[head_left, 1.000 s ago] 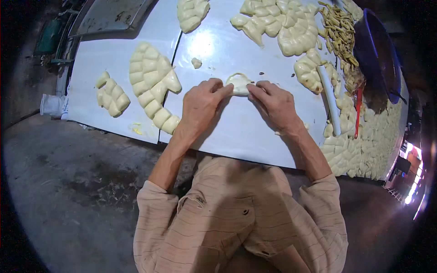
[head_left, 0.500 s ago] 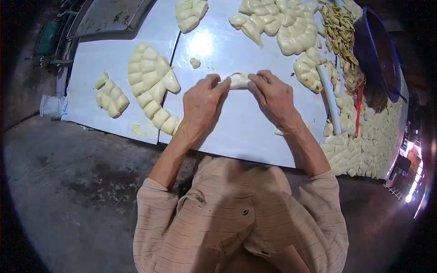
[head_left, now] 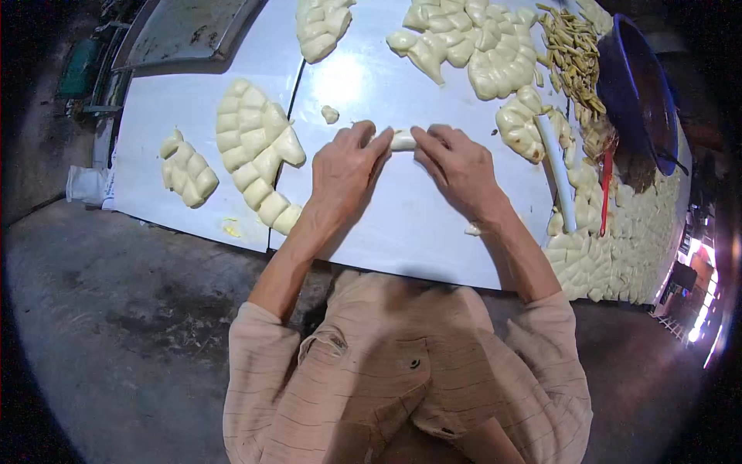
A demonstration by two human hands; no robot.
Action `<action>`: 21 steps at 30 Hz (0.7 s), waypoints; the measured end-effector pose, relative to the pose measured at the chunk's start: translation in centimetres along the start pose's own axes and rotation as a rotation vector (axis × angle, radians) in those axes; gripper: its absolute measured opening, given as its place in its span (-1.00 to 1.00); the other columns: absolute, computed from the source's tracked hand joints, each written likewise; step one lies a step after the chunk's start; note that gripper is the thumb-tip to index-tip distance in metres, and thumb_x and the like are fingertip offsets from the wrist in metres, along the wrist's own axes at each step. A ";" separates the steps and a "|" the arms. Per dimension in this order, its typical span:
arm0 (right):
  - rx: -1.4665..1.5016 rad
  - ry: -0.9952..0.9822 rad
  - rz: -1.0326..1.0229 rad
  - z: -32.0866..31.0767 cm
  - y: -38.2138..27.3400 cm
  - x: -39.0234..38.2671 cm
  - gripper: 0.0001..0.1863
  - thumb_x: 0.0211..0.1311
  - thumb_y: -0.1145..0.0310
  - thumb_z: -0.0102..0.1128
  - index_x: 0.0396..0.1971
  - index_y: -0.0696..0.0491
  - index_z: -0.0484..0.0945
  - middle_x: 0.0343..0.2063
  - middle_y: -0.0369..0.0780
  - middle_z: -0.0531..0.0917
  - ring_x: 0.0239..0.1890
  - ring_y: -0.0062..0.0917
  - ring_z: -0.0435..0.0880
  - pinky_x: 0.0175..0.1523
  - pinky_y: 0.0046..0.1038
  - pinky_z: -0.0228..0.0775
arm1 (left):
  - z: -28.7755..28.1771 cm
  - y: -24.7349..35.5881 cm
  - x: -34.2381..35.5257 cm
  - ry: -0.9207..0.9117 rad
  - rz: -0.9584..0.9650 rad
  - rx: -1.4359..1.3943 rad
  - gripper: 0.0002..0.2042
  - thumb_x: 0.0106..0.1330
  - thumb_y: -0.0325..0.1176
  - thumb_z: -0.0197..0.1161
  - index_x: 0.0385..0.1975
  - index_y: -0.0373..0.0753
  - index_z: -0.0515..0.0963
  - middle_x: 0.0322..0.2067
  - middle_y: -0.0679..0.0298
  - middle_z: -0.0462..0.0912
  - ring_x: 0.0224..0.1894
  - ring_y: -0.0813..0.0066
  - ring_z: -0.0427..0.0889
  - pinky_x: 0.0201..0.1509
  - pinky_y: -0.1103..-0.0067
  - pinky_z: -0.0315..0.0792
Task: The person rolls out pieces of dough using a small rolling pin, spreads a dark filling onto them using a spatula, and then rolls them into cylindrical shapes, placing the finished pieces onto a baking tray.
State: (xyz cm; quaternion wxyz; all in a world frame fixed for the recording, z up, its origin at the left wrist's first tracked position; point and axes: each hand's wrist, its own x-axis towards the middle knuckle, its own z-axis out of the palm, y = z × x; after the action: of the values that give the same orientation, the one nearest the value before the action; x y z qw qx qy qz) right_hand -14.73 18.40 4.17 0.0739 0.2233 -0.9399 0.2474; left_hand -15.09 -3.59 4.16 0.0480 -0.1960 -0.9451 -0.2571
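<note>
A short white roll of dough (head_left: 403, 140) lies on the table between my two hands. My left hand (head_left: 345, 166) has its curled fingers and thumb pressed on the left end of the roll. On the opposite end, the bent fingers of my right hand (head_left: 457, 164) pinch the dough in the same way. Just beyond my left hand sits a small dough scrap (head_left: 330, 114). Left of that hand, a curved cluster of cut dough pieces (head_left: 251, 143) rests on the table.
A smaller dough cluster (head_left: 188, 174) lies far left, below a metal tray (head_left: 185, 31). At right are a pale rolling pin (head_left: 556, 170), a red tool (head_left: 606, 189), yellowish strips (head_left: 572, 54), a dark blue basin (head_left: 634, 85) and many dough pieces (head_left: 595, 263).
The dough between my hands has gone from a loose fold with an open loop to a smooth, compact roll. My hands have come slightly closer together.
</note>
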 end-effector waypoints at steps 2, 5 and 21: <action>-0.024 -0.050 0.047 0.2 0.1 0.7 -0.70 0.38 0.30 0.20 0.07 -0.03 0.57 -0.22 -0.19 0.61 -0.26 -0.30 0.68 -0.23 -0.25 0.57 | 0.0 0.3 0.3 -0.053 -0.040 0.073 -0.74 0.37 -0.29 0.30 0.03 -0.07 0.66 -0.04 0.15 0.65 -0.10 0.18 0.69 -0.17 0.33 0.61; 0.035 -0.148 0.147 -0.9 0.1 2.1 -0.69 0.41 0.26 0.18 0.08 -0.02 0.56 -0.20 -0.19 0.62 -0.23 -0.28 0.68 -0.19 -0.24 0.57 | -0.1 0.3 1.6 -0.014 -0.102 0.012 -0.74 0.38 -0.27 0.29 0.03 -0.07 0.66 -0.03 0.13 0.64 -0.10 0.16 0.68 -0.14 0.33 0.60; 0.372 -0.298 0.060 -6.1 4.9 -0.1 -0.69 0.22 0.33 0.31 -0.09 0.16 0.63 -0.39 -0.14 0.64 -0.35 -0.37 0.63 -0.21 -0.36 0.47 | -0.4 3.4 2.4 -0.203 0.052 -0.187 -0.79 0.33 -0.30 0.31 -0.10 -0.20 0.67 -0.22 0.16 0.70 -0.21 0.14 0.72 -0.13 0.36 0.58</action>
State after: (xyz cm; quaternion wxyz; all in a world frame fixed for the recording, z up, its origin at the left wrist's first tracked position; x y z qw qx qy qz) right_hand -16.69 25.32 7.27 -0.1155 0.2390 -0.8850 0.3825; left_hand -15.97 -0.27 6.58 -0.0596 -0.2490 -0.9115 -0.3218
